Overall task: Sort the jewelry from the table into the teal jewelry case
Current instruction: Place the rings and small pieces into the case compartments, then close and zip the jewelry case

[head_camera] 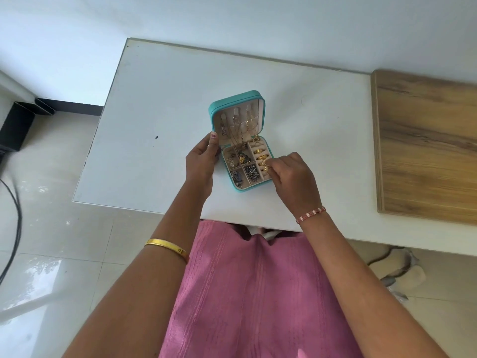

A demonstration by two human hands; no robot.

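The teal jewelry case (pixel 236 100) lies open on the white table (pixel 160 99), its lid leaning back. Chains (pixel 241 130) hang inside the lid. The small compartments hold dark and silver pieces (pixel 245 171). Several gold rings (pixel 259 151) sit in the ring rolls on the right side. My left hand (pixel 201 161) grips the case's left edge at the hinge, thumb on the lid's inner face. My right hand (pixel 291 174) is at the case's right side, fingers curled, pinching a gold ring (pixel 265 167) at the ring rolls.
A wooden board (pixel 426 146) lies on the table's right end. The table's front edge runs just above my pink-clad lap. Black cables (pixel 13 215) trail over the tiled floor at the left. A small dark speck (pixel 157 137) sits left of the case.
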